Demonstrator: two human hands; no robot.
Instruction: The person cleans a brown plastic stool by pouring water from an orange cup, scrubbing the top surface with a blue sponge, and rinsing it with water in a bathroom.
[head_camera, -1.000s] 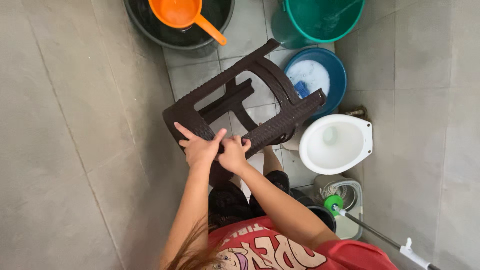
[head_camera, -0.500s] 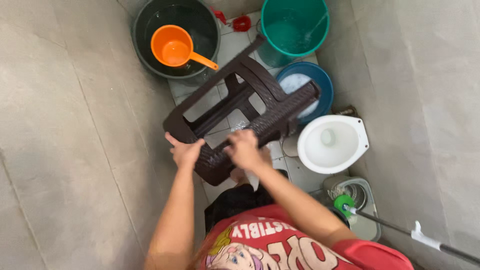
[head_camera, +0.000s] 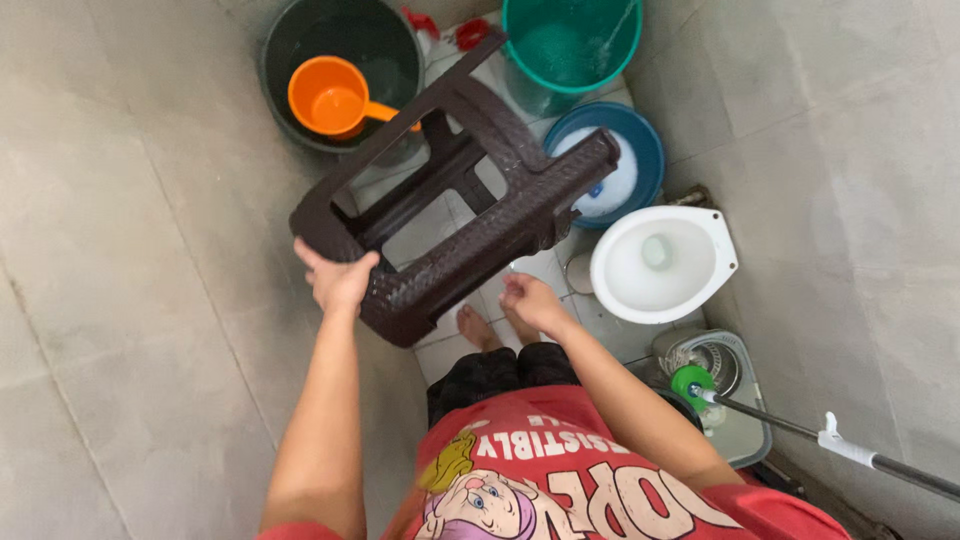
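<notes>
Around the seat edge of a dark brown woven-look plastic stool, the fingers of the left hand are curled shut, gripping it near one corner. The right hand hangs just below the stool's near leg, fingers loosely bent and holding nothing (whether the fingertips graze the plastic cannot be told). The stool is lifted off the floor and tipped on its side, legs pointing away toward the buckets, its frame crossing in front of several of them. Two bare feet stand on the grey floor tiles beneath it.

Beyond the stool, a large black tub holds dark water, and an orange dipper floats in it, handle pointing right and passing behind the stool frame. To its right a teal bucket holds water too. Just below that, a blue basin contains white soapy foam and a small blue object, partly hidden by a stool leg. A white squat-height toilet bowl sits beside the basin, a little water at its bottom. Nearer the person, a grey spin-mop bucket holds its metal wringer basket, and a mop handle with a green collar rests across it.
</notes>
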